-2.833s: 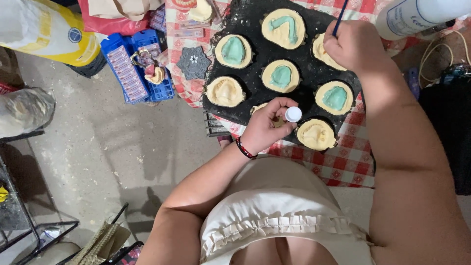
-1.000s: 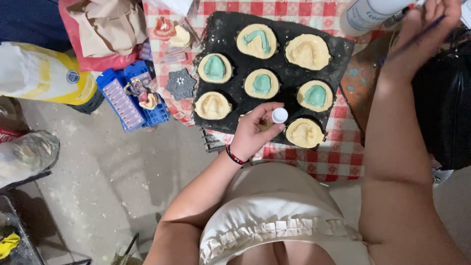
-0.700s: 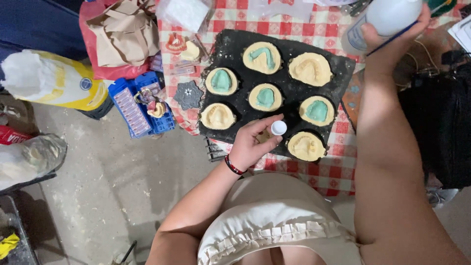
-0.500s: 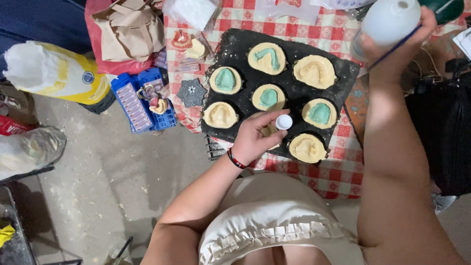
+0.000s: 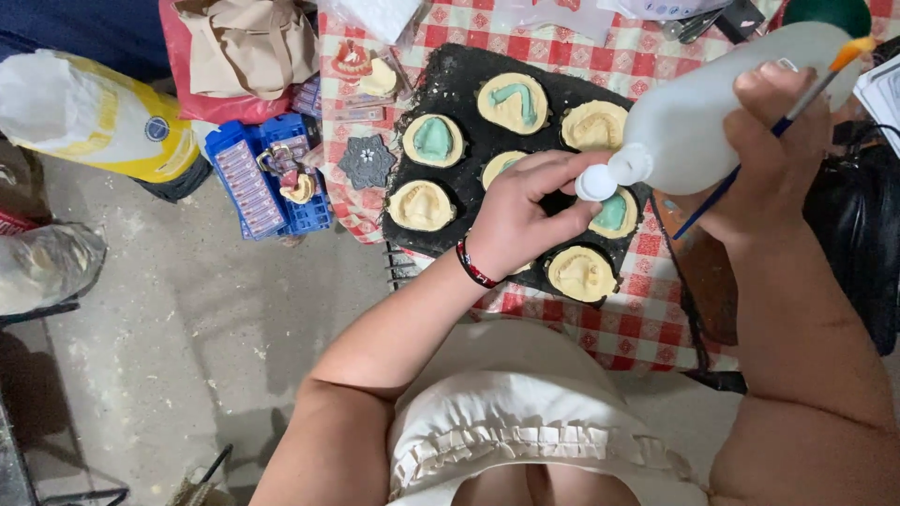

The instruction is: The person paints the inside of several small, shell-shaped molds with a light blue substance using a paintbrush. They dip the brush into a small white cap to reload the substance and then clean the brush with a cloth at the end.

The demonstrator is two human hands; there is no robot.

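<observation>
So the right hand (image 5: 778,150) is wrapped tight around a white bottle (image 5: 712,103), tipped sideways with its nozzle pointing at the left hand (image 5: 525,215); same hand also pinches a thin blue brush (image 5: 750,141). Left hand's fingers are closed on the small white cap (image 5: 596,184), right at the nozzle tip. Both hang over the black tray (image 5: 459,84), which sits on the red checked surface (image 5: 647,319). On the tray: yellowish molds (image 5: 422,206), some with green fill. Left of the tray there's a grey flower-shaped piece (image 5: 366,161), and past it a blue box (image 5: 258,178).
</observation>
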